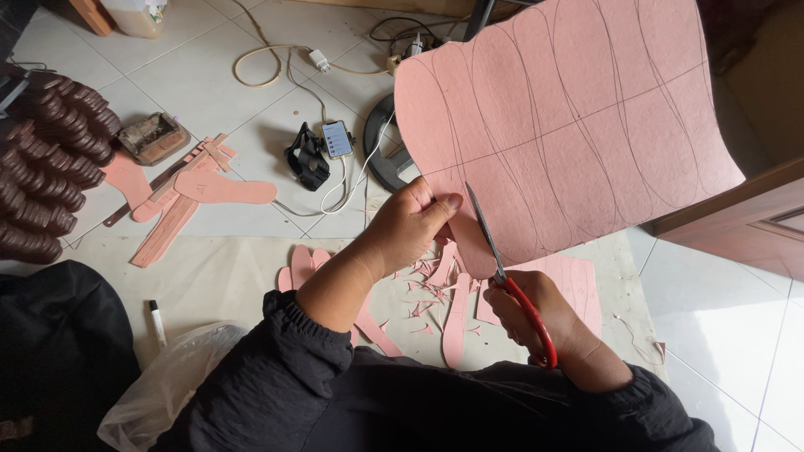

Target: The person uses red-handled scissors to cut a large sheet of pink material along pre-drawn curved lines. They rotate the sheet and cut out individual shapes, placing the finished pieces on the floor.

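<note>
Left hand: the left hand (413,224) pinches the lower left edge of the pink sheet (569,125), thumb on top, fingers closed on the material.
Right hand: the right hand (536,322) is wrapped through the red handles of the scissors (512,289), fingers clamped on them.
Scissors: long axis runs from the handles near the person's lap up and slightly left; the steel tips point away from the person, into the sheet's lower edge just beside the left thumb. Blades look nearly together; how far they are apart I cannot tell.
Pink sheet: held up off the floor, curling, spreading from the hands toward the upper right; it is covered in pencilled insole outlines whose long axes run roughly top to bottom.
Below the hands: pink offcuts (423,289) and long cut strips lie on a pale mat (218,276).
Left of the mat: one cut insole (224,189) lies on the tiled floor with its long axis left to right, beside more pink strips.
Far left: stacked dark brown soles (46,159).
Elsewhere: a phone (337,139) on a cable, a marker (157,322), a clear plastic bag (163,389).
</note>
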`<state>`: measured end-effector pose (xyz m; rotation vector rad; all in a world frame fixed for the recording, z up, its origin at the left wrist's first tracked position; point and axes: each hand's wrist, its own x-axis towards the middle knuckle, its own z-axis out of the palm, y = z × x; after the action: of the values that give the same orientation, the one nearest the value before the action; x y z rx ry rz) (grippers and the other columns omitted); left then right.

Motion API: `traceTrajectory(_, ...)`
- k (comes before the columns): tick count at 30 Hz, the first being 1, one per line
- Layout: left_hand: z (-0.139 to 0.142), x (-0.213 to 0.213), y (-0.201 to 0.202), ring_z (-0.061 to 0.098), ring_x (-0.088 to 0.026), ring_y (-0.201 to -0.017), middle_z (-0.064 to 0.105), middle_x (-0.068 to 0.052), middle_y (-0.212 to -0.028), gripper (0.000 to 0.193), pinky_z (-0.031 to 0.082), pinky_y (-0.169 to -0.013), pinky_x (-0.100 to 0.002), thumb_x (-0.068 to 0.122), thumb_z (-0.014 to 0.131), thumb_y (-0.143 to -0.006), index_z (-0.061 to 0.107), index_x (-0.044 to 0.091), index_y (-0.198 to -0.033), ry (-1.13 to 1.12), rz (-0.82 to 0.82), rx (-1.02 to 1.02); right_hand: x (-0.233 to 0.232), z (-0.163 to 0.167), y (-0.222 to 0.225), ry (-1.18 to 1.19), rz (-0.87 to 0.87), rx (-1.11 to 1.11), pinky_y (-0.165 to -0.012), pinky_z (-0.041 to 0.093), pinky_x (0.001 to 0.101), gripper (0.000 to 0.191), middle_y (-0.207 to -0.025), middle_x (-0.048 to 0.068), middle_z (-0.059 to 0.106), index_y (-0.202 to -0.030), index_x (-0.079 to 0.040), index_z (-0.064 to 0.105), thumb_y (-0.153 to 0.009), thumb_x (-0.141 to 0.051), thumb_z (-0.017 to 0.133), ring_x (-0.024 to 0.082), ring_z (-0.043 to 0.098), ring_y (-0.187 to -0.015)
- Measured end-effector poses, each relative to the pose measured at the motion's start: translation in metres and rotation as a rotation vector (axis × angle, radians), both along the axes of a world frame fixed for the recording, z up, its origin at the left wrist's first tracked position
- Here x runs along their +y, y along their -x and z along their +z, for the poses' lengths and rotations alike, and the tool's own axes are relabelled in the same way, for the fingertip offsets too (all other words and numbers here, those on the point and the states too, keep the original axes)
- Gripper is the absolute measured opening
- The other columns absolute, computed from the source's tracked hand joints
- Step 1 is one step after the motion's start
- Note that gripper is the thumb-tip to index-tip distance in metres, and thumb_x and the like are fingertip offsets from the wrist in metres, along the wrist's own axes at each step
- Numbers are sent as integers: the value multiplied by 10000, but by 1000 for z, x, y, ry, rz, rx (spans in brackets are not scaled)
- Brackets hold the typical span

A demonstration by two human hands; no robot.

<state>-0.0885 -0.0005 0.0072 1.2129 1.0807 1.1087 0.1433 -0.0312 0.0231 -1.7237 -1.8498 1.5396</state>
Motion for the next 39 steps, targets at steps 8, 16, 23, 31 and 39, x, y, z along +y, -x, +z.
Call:
traceTrajectory(8,-2,3,-2,687,-91,-809,726,-38,-965,304,606,-694,-281,312,560,-1027,605,33,-1138,19,-5,-20,-3,-11,2,-34,-30,37,-386,456,318,332,-501,71,547,-734,15,628,-919,-257,590,151,530,-386)
traceTrajectory(16,-11,7,-1,693,-95,-819,722,-27,-976,289,601,-705,-283,310,564,-1029,604,44,-1136,27,-13,-69,-5,-15,5,13,-75,55,-367,411,319,352,-496,77,521,-706,17,589,-935,-250,582,154,494,-374)
traceTrajectory(23,-16,4,-5,694,-107,-821,733,-39,-1006,279,589,-705,-287,235,584,-1015,654,31,-1192,136,-73,-217,-1,-15,0,98,110,453,-449,477,307,299,-564,86,581,-677,3,556,-921,-169,560,170,565,-473)
traceTrajectory(31,-8,-4,-6,757,-197,-809,747,-115,-985,306,581,-709,-308,238,532,-1029,625,29,-1232,174,-128,-224,3,-14,-2,46,89,364,-473,489,315,268,-602,76,575,-703,4,579,-910,-164,601,171,565,-516)
traceTrajectory(39,-5,-6,-4,749,-212,-844,731,-143,-999,307,621,-745,-342,246,544,-1062,637,-20,-1183,82,-183,-341,5,-18,-10,89,38,339,-447,471,319,215,-593,97,591,-727,23,621,-878,-129,605,176,564,-496)
